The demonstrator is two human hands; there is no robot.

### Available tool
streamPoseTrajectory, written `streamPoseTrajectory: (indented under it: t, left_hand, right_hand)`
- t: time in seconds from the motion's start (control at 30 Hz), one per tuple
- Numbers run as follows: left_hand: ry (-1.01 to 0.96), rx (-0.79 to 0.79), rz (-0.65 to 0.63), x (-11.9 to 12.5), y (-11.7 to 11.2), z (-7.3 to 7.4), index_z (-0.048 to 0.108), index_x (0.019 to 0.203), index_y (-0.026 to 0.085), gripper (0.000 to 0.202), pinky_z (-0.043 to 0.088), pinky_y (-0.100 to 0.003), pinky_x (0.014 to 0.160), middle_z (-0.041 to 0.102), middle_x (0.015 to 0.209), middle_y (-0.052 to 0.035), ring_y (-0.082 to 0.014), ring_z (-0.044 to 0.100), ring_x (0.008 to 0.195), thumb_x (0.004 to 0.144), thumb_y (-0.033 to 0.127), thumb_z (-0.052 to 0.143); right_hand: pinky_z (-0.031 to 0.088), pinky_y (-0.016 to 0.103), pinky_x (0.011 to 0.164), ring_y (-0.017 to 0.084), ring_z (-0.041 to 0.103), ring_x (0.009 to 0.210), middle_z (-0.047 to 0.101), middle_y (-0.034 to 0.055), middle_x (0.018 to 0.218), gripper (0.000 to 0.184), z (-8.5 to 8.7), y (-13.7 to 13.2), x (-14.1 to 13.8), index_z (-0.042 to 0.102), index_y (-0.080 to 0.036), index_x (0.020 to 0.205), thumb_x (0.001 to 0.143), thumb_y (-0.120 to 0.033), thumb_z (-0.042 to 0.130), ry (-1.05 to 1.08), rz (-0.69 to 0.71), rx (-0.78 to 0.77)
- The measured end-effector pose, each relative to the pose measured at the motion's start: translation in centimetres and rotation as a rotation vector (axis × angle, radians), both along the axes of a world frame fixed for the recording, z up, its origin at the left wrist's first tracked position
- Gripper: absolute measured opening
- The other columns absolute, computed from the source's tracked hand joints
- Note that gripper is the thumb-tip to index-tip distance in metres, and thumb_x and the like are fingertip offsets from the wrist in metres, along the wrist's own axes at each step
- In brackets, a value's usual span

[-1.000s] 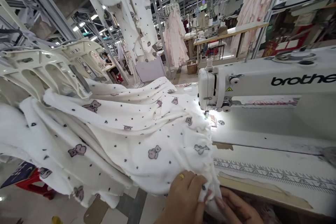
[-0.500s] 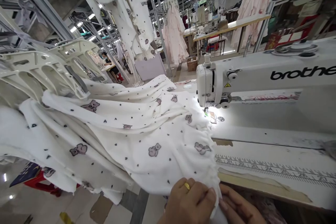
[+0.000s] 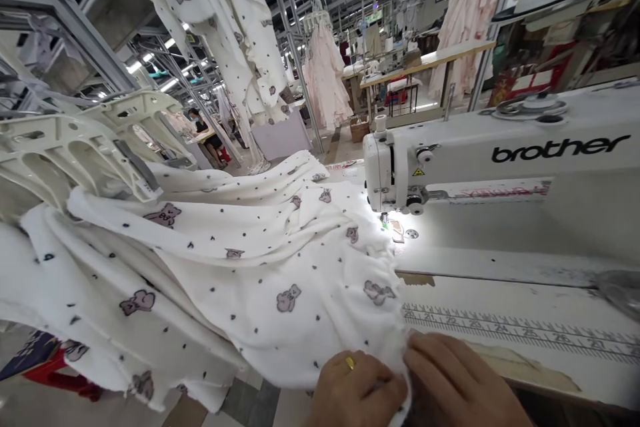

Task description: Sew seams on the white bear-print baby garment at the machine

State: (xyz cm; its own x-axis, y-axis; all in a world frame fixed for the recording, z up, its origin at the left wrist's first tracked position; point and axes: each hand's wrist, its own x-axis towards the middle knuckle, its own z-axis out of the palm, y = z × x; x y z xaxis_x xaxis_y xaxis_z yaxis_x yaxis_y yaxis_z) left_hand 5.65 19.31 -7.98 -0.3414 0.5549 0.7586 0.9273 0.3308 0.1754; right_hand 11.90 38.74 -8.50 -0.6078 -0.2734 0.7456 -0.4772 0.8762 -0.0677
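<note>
A white fabric [image 3: 240, 273] printed with grey bears and small dark hearts lies spread from a cream rack on the left across the sewing table. My left hand [image 3: 353, 390], with a gold ring, pinches the near edge of the fabric at the bottom centre. My right hand [image 3: 457, 383] rests beside it, fingertips on the same edge, at the table's front. The white sewing machine [image 3: 500, 160] stands to the right, its lit needle area [image 3: 387, 220] beyond the cloth's far right edge.
A printed ruler strip [image 3: 515, 330] runs along the table top in front of the machine. A cream plastic rack [image 3: 85, 153] holds the cloth at the left. Garments [image 3: 225, 20] hang overhead; pink ones [image 3: 325, 77] hang farther back. A seated person [image 3: 203, 127] works in the distance.
My right hand has come up from under the table edge and now lies on top beside the left hand. Both hands keep the fabric's edge; the view has shifted a little to the right.
</note>
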Motion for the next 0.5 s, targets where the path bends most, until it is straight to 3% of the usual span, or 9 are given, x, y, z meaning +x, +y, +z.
streamPoseTrajectory:
  t: [0.1,0.13,0.2,0.27,0.37,0.43,0.5]
  left_hand:
    - [-0.066,-0.135,-0.156,-0.8,-0.6,0.9,0.067,0.087,0.02,0.032,0.041,-0.028,0.053,0.066,0.067,-0.0015,-0.0135,0.06,0.056,0.104,0.029,0.042]
    - [-0.153,-0.187,-0.218,-1.4,-0.8,1.8,0.069,0.086,0.02,0.035,0.044,-0.027,0.056,0.067,0.07,-0.0021,-0.0136,0.062,0.061,0.105,0.036,0.044]
    - [-0.386,-0.244,-0.274,-3.1,-0.8,4.2,0.072,0.09,0.021,0.04,0.051,-0.028,0.069,0.071,0.081,-0.0041,-0.0157,0.067,0.077,0.103,0.051,0.049]
    - [-0.568,-0.249,-0.198,-5.6,0.2,6.6,0.072,0.108,0.021,0.043,0.054,-0.033,0.087,0.073,0.104,-0.0083,-0.0211,0.067,0.1,0.102,0.056,0.049]
    - [-0.628,-0.244,0.099,-10.2,3.6,8.3,0.063,0.128,0.016,0.047,0.047,-0.045,0.107,0.068,0.126,-0.0128,-0.0275,0.059,0.123,0.106,0.051,0.039]
    - [-0.65,-0.394,0.275,-12.9,6.2,8.3,0.063,0.125,0.014,0.051,0.048,-0.046,0.103,0.067,0.125,-0.0149,-0.0306,0.06,0.12,0.104,0.054,0.042]
    - [-0.607,-0.564,0.349,-14.7,8.1,8.0,0.067,0.109,0.012,0.044,0.051,-0.041,0.094,0.069,0.115,-0.0151,-0.0302,0.064,0.109,0.101,0.051,0.049]
  right_hand:
    - [0.025,0.045,0.126,0.025,0.059,0.129,0.07,0.0088,0.13,0.034,0.2,1.1,-0.7,0.069,-0.013,0.126,0.103,-0.013,0.042,0.087,0.117,0.275]
    - [0.019,0.046,0.128,0.025,0.057,0.131,0.069,0.0087,0.131,0.035,0.3,1.4,-1.0,0.068,-0.012,0.127,0.104,-0.014,0.042,0.083,0.154,0.32]
    - [0.02,0.044,0.128,0.023,0.059,0.13,0.071,0.0083,0.128,0.035,0.5,1.7,-1.6,0.068,-0.012,0.126,0.105,-0.015,0.041,0.065,0.207,0.314]
    - [0.026,0.038,0.127,0.019,0.065,0.121,0.075,0.0069,0.119,0.037,1.1,1.8,-2.3,0.069,-0.014,0.12,0.107,-0.013,0.035,0.065,0.237,0.237]
    - [0.035,0.03,0.121,0.014,0.072,0.104,0.078,0.0034,0.11,0.042,2.6,2.3,-2.9,0.071,-0.016,0.112,0.109,-0.013,0.029,0.034,0.3,0.197]
    - [0.035,0.029,0.121,0.014,0.072,0.102,0.077,0.0028,0.113,0.041,3.3,3.1,-2.9,0.07,-0.017,0.117,0.11,-0.017,0.03,-0.002,0.335,0.216]
    - [0.028,0.031,0.125,0.015,0.071,0.108,0.075,0.002,0.119,0.036,3.2,4.1,-2.4,0.069,-0.019,0.123,0.11,-0.019,0.035,-0.007,0.325,0.202]
